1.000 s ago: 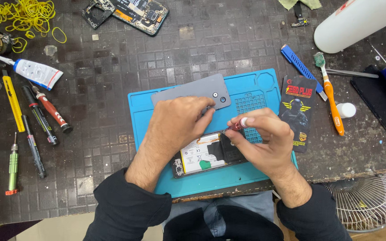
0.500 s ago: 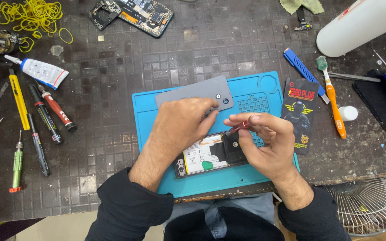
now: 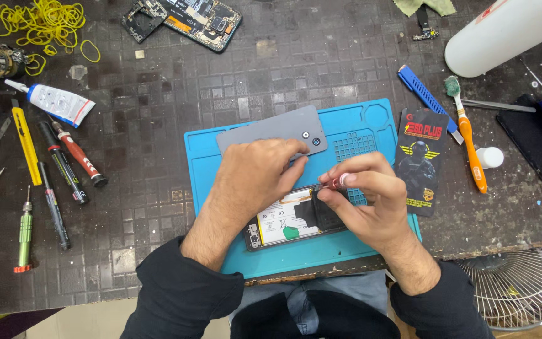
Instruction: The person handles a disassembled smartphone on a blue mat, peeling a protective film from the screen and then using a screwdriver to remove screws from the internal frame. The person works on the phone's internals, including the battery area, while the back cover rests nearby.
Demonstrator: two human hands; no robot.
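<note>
at the far left of the frame, a row of slim screwdrivers with green, black, red and yellow handles lies on the dark tiled desk, below a white glue tube. centre frame, a blue silicone work mat carries a grey plastic phone back cover at its upper part and an opened smartphone with white battery exposed at its lower part. the left hand rests on the phone's upper edge, fingers together, pressing it flat. the right hand has its fingers clamped on a small red-handled screwdriver, tip over the phone's dark right end. judged step: working a screw at that end. next move calls for a vertical tip and a steady phone. right of the mat lie a black printed card and an orange-handled brush.
</note>
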